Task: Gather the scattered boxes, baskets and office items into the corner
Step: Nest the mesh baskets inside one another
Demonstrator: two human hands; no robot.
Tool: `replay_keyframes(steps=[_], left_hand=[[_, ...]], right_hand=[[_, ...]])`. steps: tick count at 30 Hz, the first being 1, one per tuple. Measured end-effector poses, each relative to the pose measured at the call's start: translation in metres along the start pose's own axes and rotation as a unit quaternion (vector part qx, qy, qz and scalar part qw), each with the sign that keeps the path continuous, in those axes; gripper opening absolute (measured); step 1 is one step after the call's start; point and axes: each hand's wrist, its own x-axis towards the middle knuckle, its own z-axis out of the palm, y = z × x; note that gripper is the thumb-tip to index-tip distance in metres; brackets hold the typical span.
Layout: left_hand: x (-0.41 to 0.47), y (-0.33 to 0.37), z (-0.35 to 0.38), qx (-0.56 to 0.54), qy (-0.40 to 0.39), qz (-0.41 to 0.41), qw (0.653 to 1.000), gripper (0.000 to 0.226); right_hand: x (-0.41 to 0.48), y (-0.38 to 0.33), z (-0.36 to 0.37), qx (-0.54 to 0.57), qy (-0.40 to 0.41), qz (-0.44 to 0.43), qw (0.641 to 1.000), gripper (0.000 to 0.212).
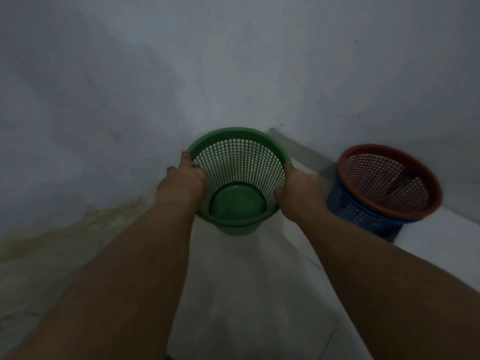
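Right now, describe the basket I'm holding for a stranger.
At the wall corner, the left hand and right hand grip the green mesh basket by its rim. It alone is green; the red basket beside it nests in a blue basket.

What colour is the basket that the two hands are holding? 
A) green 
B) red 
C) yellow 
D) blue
A: the left hand and the right hand grip the rim of the green basket on either side, while the red basket sits inside the blue basket off to the right with no hand on it.
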Motion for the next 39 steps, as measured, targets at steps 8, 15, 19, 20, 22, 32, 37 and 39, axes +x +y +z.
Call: replay_keyframes(steps=[8,15,19,20,22,32,37,39], left_hand=[[-0.067,0.119,-0.078,-0.07,0.097,0.131,0.984,0.057],[-0.116,0.211,-0.074,-0.019,0.121,0.257,0.959,0.046],[-0.131,0.248,-0.056,0.048,0.106,0.312,0.943,0.041],[-0.129,0.256,-0.051,0.048,0.103,0.314,0.943,0.041],[-0.12,0.268,-0.038,0.074,0.111,0.334,0.933,0.036],[-0.072,0.287,0.027,0.207,0.045,0.387,0.897,0.044],[-0.06,0.293,0.033,0.217,0.025,0.395,0.892,0.044],[-0.059,0.291,0.031,0.222,0.005,0.388,0.894,0.046]], right_hand=[[-0.041,0.037,-0.157,0.01,0.14,0.016,0.99,0.036],[-0.084,0.101,-0.245,-0.011,0.217,0.089,0.972,0.031],[-0.085,0.139,-0.255,-0.019,0.221,0.124,0.967,0.031],[-0.082,0.148,-0.255,-0.018,0.223,0.131,0.966,0.032],[-0.075,0.162,-0.251,-0.019,0.219,0.147,0.964,0.033],[-0.033,0.205,-0.208,-0.023,0.162,0.199,0.966,0.034],[-0.023,0.21,-0.208,-0.039,0.144,0.219,0.964,0.034],[-0.022,0.208,-0.21,-0.049,0.14,0.236,0.96,0.04]])
